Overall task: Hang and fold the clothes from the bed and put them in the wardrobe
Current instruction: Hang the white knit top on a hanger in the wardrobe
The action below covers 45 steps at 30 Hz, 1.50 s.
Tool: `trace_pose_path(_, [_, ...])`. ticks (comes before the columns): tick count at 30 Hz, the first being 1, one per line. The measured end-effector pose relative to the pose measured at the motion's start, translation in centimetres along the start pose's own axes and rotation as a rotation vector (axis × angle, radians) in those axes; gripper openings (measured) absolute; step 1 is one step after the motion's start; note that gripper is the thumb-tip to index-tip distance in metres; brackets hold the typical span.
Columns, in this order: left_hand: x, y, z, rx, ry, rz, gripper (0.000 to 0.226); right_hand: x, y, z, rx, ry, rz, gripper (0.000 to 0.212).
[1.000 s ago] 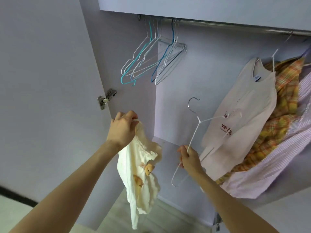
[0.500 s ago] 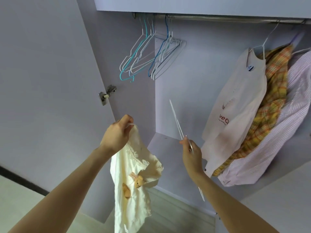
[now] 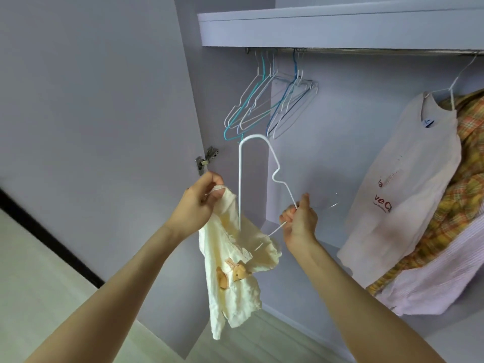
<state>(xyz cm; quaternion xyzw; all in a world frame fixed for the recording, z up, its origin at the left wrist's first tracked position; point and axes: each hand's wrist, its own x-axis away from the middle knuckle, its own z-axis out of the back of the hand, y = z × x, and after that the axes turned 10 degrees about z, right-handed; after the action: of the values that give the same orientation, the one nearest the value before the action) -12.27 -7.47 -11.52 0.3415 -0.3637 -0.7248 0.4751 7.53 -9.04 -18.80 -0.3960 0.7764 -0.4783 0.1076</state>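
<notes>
My left hand [image 3: 198, 205] pinches the top edge of a small cream garment [image 3: 234, 279] with orange animal motifs, which hangs limp below it. My right hand [image 3: 298, 221] grips a white wire hanger [image 3: 239, 179] near its neck. The hanger stands on end, one shoulder loop pointing up, and its long bar runs down into the cream garment's opening. Its hook is a blur just right of my right hand. Both hands are in front of the open lilac wardrobe [image 3: 327, 32].
Several empty white and blue hangers [image 3: 264, 103] hang at the rail's left end. At the right hang a beige printed top [image 3: 408, 184], a yellow plaid shirt [image 3: 455, 205] and a pink striped shirt [image 3: 429, 279]. The open wardrobe door [image 3: 91, 127] stands at left.
My right hand has turned the white hanger from edge-on to upright and moved it left, so one end now enters the cream garment. My left hand has kept its hold on the garment.
</notes>
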Motion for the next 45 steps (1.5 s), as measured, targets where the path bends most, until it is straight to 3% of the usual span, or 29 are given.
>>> trace_pose_path(4, [1.1, 2.8, 2.8, 0.12, -0.03, -0.07, 0.011, -0.3, 0.9, -1.4, 0.064, 0.019, 0.063, 0.045])
trace_pose_path(6, [1.4, 3.4, 4.5, 0.104, 0.086, -0.069, 0.015, -0.9, 1.0, -2.4, 0.209, 0.019, 0.181, 0.048])
trace_pose_path(10, [1.6, 2.5, 6.5, -0.201, 0.49, -0.001, 0.013, -2.1, 1.1, -2.7, 0.608, 0.007, 0.548, 0.054])
trace_pose_path(14, [2.0, -0.5, 6.6, -0.474, 0.608, 0.158, 0.013, -2.6, 0.0, -3.6, 0.8, -0.027, 0.841, 0.042])
trace_pose_path(19, [2.3, -2.8, 6.4, -0.57, 0.565, 0.227, 0.014, -3.2, -0.6, -4.0, 0.849, -0.064, 0.885, 0.041])
trace_pose_path(26, [1.2, -3.6, 6.3, -0.472, 0.571, 0.3, 0.013, -2.9, 0.1, -3.4, 0.86, -0.163, 0.937, 0.039])
trace_pose_path(31, [0.8, -4.0, 6.2, -0.435, 0.591, 0.313, 0.015, -3.5, -0.1, -3.1, 0.838, -0.116, 0.869, 0.043])
trace_pose_path(36, [0.4, -2.6, 5.3, -0.412, 0.559, 0.234, 0.017, -3.0, 0.3, -3.4, 0.954, -0.234, 0.899, 0.035])
trace_pose_path(41, [-0.1, -1.2, 2.8, -0.387, 0.452, 0.186, 0.017, -2.0, 1.0, -4.4, 1.043, -0.389, 0.962, 0.037])
trace_pose_path(45, [-0.1, -2.5, 2.1, -0.402, 0.249, 0.265, 0.024, -2.1, 0.4, -4.6, 1.042, -0.42, 0.971, 0.04])
